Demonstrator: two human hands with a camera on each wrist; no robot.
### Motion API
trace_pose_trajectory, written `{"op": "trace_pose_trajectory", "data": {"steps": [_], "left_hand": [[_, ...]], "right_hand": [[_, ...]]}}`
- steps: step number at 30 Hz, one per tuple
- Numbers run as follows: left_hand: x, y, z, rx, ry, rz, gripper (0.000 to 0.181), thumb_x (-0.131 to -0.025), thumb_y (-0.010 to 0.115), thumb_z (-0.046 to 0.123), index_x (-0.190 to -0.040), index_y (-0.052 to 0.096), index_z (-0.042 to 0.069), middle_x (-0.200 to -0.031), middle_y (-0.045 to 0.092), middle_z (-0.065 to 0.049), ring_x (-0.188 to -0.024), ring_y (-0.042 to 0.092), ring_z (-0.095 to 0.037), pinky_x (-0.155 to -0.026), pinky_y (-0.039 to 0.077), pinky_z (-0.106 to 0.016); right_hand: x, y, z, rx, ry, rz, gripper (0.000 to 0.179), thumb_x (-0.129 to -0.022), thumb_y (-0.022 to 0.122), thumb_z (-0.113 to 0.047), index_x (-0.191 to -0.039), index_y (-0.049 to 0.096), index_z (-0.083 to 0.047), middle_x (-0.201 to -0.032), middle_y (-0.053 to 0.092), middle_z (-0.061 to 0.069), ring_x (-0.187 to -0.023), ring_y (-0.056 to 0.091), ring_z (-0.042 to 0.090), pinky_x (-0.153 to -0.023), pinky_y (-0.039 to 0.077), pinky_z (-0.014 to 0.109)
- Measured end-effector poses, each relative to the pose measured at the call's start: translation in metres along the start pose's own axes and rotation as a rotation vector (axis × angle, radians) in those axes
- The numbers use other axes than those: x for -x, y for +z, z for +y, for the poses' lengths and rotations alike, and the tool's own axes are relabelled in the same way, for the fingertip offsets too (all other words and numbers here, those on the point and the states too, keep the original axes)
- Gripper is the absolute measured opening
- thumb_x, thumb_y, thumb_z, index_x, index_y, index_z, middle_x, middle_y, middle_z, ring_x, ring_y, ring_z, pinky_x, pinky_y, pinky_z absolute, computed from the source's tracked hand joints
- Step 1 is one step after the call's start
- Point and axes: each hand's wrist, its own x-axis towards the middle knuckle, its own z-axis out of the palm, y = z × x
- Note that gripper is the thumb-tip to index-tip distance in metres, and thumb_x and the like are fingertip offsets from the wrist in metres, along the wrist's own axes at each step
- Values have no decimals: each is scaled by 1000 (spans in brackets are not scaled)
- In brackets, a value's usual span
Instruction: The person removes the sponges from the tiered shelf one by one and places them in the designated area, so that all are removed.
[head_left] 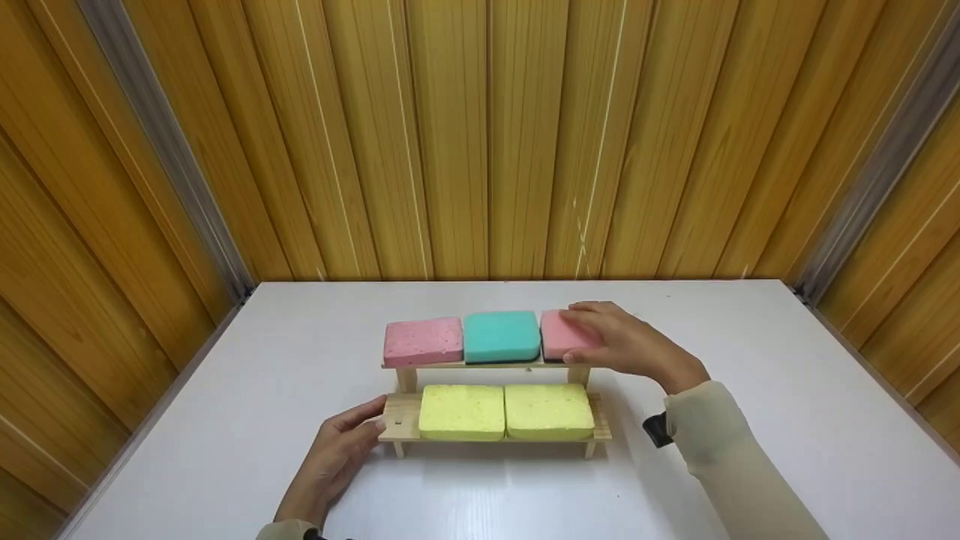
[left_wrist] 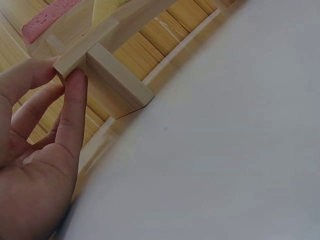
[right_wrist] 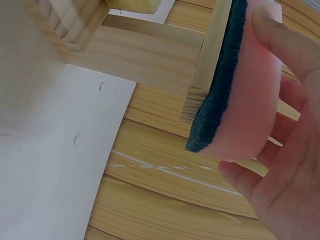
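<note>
A two-tier wooden rack (head_left: pixel 403 420) stands on the table. On its upper tier, from left to right, sit a pink pitted sponge (head_left: pixel 424 341), a teal sponge (head_left: pixel 501 336) and a pink sponge with a dark scouring pad (head_left: pixel 556 339). Two yellow sponges, the left one (head_left: pixel 461 412) and the right one (head_left: pixel 549 412), lie side by side on the lower tier. My left hand (head_left: pixel 337 450) pinches the lower tier's left end between thumb and fingers. Around the right-hand pink sponge (right_wrist: pixel 250 95), my right hand (head_left: pixel 637 345) holds thumb and fingers on opposite edges. Its pad faces the wooden tier.
The white table (head_left: pixel 787 420) extends around the rack on every side. Behind it rises a wood-patterned panel wall (head_left: pixel 517 150), with similar side walls and grey corner posts (head_left: pixel 165 135). A small black object (head_left: pixel 658 430) hangs at the right sleeve's cuff.
</note>
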Motion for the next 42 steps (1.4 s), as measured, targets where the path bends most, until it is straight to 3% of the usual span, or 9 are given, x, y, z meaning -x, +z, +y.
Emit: {"op": "trace_pose_trajectory", "data": {"steps": [16, 23, 30, 42], "left_hand": [[0, -2, 0, 33, -11, -13, 61, -84, 68, 6, -139, 44, -4, -145, 43, -21, -120, 58, -22, -102, 50, -29], [1, -2, 0, 24, -9, -9, 59, -85, 68, 8, -139, 46, -2, -145, 43, -20, -121, 57, -22, -101, 50, -29], [2, -1, 0, 23, 7, -26, 59, -86, 66, 7, -140, 44, -2, -148, 39, -22, -127, 53, -26, -103, 48, -29], [2, 1, 1, 19, -1, 13, 58, -84, 69, 8, -138, 48, 0, -146, 42, -20, -124, 56, -25, -102, 50, -29]], "right_hand": [[4, -3, 3, 21, 10, 8, 65, -86, 70, -37, -139, 50, -5, -143, 46, 21, -132, 41, 40, -104, 41, 58], [5, -4, 3, 8, 34, 5, 65, -85, 71, -36, -140, 49, -6, -144, 45, 19, -134, 40, 38, -105, 41, 56], [7, -5, 5, 13, 5, 32, 62, -85, 72, -32, -137, 52, -4, -142, 48, 19, -132, 42, 38, -105, 41, 56], [13, -9, 10, 27, 6, 47, 65, -84, 73, -32, -137, 52, -2, -142, 47, 21, -132, 42, 39, -106, 39, 58]]}}
